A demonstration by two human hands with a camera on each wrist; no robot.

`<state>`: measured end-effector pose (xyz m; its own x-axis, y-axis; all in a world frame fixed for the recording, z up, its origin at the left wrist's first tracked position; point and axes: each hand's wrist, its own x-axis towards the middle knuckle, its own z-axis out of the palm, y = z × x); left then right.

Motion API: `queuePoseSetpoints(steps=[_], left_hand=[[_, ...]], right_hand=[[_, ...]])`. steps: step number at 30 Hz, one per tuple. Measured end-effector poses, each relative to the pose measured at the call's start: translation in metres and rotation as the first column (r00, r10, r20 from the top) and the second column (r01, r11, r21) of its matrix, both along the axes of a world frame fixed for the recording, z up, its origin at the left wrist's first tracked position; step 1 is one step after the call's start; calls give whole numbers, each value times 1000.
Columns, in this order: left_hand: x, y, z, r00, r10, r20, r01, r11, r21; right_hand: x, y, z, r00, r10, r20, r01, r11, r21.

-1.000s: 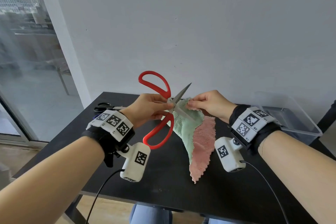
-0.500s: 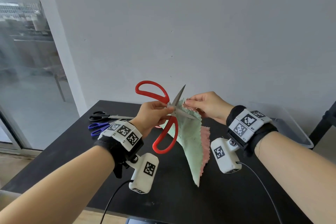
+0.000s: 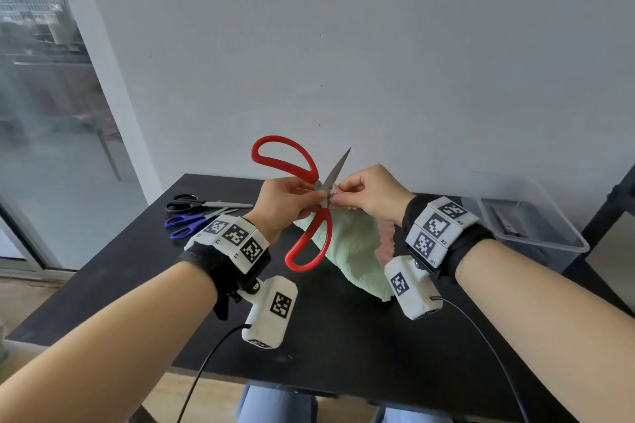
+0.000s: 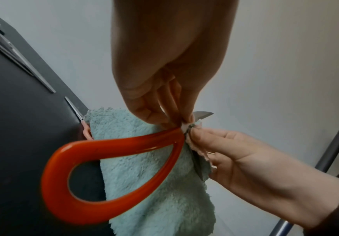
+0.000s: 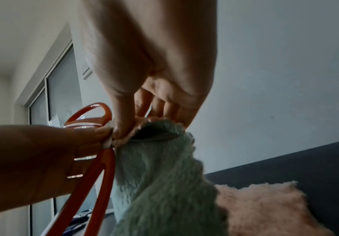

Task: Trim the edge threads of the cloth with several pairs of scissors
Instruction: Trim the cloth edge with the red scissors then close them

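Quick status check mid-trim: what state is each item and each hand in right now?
Red scissors: blades open, held near the pivot by left hand.
Cloth: top edge pinched by right hand, hanging to the table.
Black scissors: closed, lying idle.
Blue scissors: lying idle.
Plastic bin: uncovered.

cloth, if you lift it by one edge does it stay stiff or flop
Probably flops: the cloth hangs in soft folds from where the right hand pinches it. Its fluffy pile likely grips fingers rather than slipping. It looks light, since a pinch holds it up.
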<state>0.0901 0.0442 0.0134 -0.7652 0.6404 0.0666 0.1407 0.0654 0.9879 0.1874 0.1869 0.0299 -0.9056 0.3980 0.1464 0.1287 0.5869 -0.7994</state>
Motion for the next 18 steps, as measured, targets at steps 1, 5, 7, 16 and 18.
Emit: queuePoseSetpoints(steps=[1,5,7,16,18], left_hand=[[1,0,-2,1000,-7,-8,7,1000,-12],[5,2,-10,1000,-15,-18,15,999,-34],[5,3,-10,1000,-13,-11,13,999,-32],[-3,1,3,999,-45,-26,43,998,-52],[-5,0,5,998,-46,-36,44,998,-53]], right_hand=[[1,0,-3,1000,4,16,-4,1000,25],[5,3,-10,997,13,82,-25,989,147],[9,5,-11,996,4,91,-21,984,177],[18,14,-4,993,4,119,-27,982,188],[19,14,-2,994,6,112,-27,981,192]])
